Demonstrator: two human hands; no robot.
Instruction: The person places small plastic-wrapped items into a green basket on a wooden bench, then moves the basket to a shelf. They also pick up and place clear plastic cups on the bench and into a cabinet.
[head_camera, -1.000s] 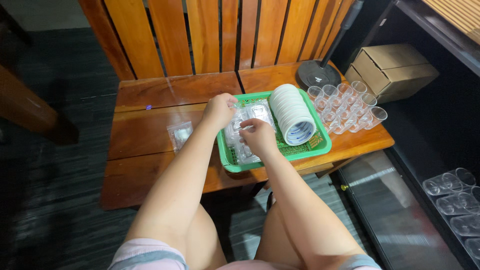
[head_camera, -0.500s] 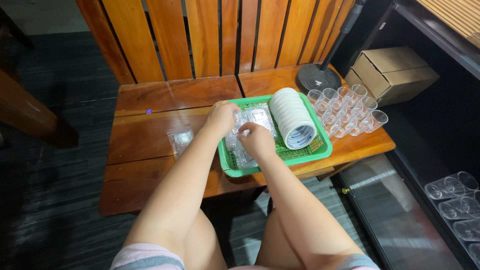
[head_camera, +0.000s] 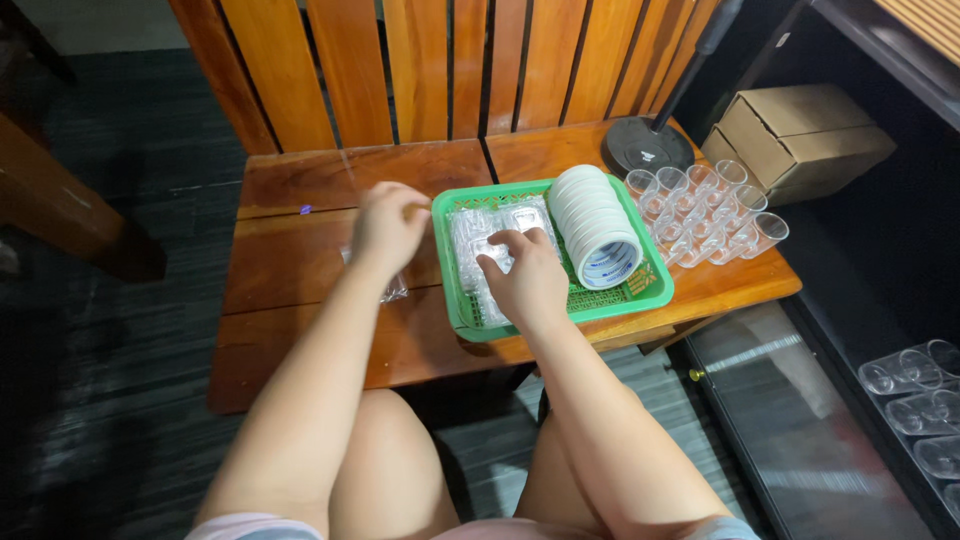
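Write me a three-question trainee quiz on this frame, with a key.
1. True or false: the roll of white lids lies inside the green basket.
2. Which hand is in the basket, on the clear plastic packets? A) left hand B) right hand C) both
3. Fill in: the empty clear cups stand on the wooden table, to the ____ of the basket as the camera sees it.

Key: 1 true; 2 B, the left hand is over the table beside the basket's rim; 3 right.
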